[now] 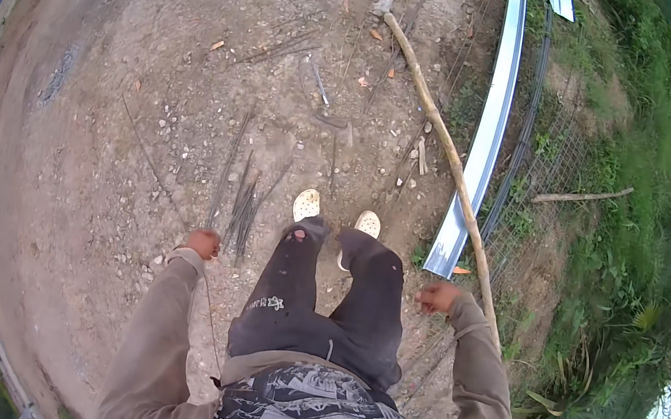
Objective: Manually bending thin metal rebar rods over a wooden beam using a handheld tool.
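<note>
My left hand (pixel 203 243) is held out to the left of my legs, its fingers closed. A thin rusty wire (pixel 212 320) runs from that hand back toward my waist. On the other side, my right hand (pixel 438 298) is curled closed near the lower end of a silvery metal channel (pixel 482 136); whatever its fingers hold is hidden or too small to name. A long wooden pole (pixel 442 131) slants across the channel and passes beside my right forearm. Several dark metal rods (pixel 243 210) lie on the dirt just ahead of my left hand.
Bundled dark bars (pixel 528 117) and wire mesh (pixel 542 186) lie beyond the channel. Farther right, a stick (pixel 584 195) rests near green undergrowth (pixel 633 286). A metal tool-like piece (pixel 319 83) and scattered stones lie on the dirt ahead of my shoes (pixel 307 204).
</note>
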Tool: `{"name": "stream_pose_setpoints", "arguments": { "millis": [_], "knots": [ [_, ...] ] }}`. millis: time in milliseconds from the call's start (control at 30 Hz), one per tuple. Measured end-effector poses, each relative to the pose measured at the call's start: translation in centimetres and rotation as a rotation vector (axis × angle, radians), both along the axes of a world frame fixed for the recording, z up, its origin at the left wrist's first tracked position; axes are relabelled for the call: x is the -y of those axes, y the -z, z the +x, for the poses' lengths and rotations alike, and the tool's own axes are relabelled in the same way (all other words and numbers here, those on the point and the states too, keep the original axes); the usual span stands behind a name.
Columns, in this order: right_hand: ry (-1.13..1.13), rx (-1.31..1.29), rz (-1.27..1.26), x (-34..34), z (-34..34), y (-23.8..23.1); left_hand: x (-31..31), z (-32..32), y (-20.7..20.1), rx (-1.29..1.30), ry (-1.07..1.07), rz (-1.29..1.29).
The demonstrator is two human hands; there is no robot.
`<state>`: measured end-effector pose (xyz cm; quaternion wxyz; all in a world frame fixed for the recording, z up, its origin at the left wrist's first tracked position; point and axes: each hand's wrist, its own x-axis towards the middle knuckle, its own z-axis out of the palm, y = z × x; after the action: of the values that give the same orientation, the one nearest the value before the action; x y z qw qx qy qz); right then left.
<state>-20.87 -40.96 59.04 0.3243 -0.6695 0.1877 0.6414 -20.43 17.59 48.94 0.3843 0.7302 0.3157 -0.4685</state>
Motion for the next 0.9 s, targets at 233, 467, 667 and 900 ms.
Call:
{"name": "stream_pose_setpoints", "arguments": {
  "millis": [233, 467, 667, 900],
  "knots": [
    [-0.148, 0.645, -0.342, 6.6, 22.9, 32.1, 4.5, 9.9, 22.7, 0.317, 0.319, 0.338],
    [-0.227, 0.788, -0.802, 5.8, 31.2, 52.3, 10.4, 12.5, 41.9, 0.327, -0.330, -0.079],
    [-0.136, 0.725, -1.028, 8.4, 35.0, 57.9, 14.5, 11.2, 48.0, 0.443, -0.274, -0.275],
    [-0.327, 0.926, -0.895, 8.5, 33.1, 59.2, 8.6, 11.3, 46.7, 0.530, -0.042, 0.080]
  ]
}}
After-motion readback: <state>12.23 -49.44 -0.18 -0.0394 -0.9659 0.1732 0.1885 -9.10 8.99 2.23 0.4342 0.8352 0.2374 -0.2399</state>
